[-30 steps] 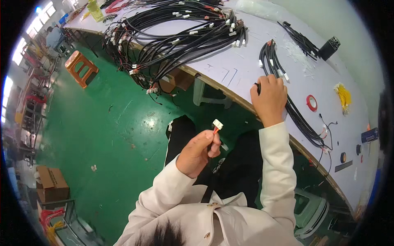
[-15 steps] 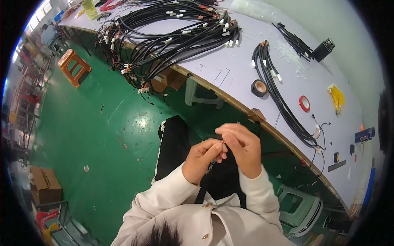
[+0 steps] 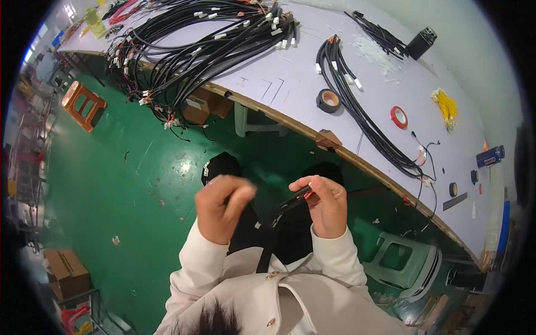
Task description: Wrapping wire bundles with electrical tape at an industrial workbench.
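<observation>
My right hand (image 3: 328, 207) is closed on the end of a black cable (image 3: 286, 207), pinched between thumb and fingers. Red wire and a small white tip show at its fingertips. From there the cable runs down to the left over my dark trousers, where it is hard to follow. My left hand (image 3: 216, 207) hovers apart, to the left above my lap. Its fingertips are smeared by motion, so whether they pinch anything is unclear. On the table to the right lies a bundle of black cables (image 3: 365, 124) with white connectors.
A large coil of black cables (image 3: 223, 56) overhangs the table edge (image 3: 279, 114). Black tape (image 3: 328, 101), red tape (image 3: 398, 117) and yellow wires (image 3: 445, 106) lie on the table. A green stool (image 3: 399, 259) stands at right, an orange stool (image 3: 84, 106) at far left, a carton (image 3: 68, 268) lower left.
My hands were together at the wire end; my left hand has since moved away to the left. The red wire now shows more plainly in my right hand. The view has shifted slightly.
</observation>
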The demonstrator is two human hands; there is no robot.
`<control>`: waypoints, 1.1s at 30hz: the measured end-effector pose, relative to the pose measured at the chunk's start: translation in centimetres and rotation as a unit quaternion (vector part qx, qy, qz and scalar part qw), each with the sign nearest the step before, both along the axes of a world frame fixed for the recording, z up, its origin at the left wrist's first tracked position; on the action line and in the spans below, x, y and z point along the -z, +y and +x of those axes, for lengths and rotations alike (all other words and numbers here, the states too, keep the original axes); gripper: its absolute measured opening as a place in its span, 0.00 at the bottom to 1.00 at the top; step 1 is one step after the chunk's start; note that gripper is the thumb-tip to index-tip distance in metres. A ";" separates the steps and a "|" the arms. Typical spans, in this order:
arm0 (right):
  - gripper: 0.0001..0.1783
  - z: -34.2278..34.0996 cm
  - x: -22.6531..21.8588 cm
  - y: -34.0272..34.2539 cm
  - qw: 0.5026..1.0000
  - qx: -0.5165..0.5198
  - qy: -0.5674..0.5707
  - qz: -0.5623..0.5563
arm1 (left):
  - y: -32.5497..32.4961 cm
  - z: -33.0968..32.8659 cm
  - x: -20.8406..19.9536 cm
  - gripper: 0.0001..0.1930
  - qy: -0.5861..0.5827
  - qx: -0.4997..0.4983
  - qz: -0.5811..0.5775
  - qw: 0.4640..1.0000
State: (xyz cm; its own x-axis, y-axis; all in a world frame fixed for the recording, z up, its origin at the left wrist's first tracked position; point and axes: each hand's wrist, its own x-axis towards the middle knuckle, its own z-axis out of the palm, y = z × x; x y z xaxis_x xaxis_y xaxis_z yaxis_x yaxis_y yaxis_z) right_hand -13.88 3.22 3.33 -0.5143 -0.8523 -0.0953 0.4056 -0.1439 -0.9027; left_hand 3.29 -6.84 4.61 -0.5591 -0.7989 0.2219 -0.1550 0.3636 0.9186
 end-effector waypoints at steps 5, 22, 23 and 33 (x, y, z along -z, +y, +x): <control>0.16 0.4 0.2 0.2 0.999 0.024 0.022 0.010 | 2.8 -2.3 3.8 0.16 0.067 0.259 0.251 0.930; 0.12 0.0 2.4 2.7 0.990 0.077 0.116 0.026 | 5.1 -3.7 3.8 0.13 0.064 0.186 0.374 0.906; 0.12 -0.1 2.3 2.7 0.990 0.077 0.112 0.030 | 5.3 -3.6 4.2 0.13 0.085 0.168 0.371 0.909; 0.30 -1.4 2.4 2.8 0.999 -0.003 -0.028 -0.039 | 4.7 -4.7 2.5 0.07 0.085 0.185 0.453 0.868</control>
State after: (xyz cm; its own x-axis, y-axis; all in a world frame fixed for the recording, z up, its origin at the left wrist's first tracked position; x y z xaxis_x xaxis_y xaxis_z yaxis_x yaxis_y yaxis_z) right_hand -15.28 5.99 0.96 -0.5048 -0.8613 -0.0568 0.4565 -0.2106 -0.8644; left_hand -1.36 -2.14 2.09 -0.8358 -0.4610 -0.2983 -0.0156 -0.5232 0.8521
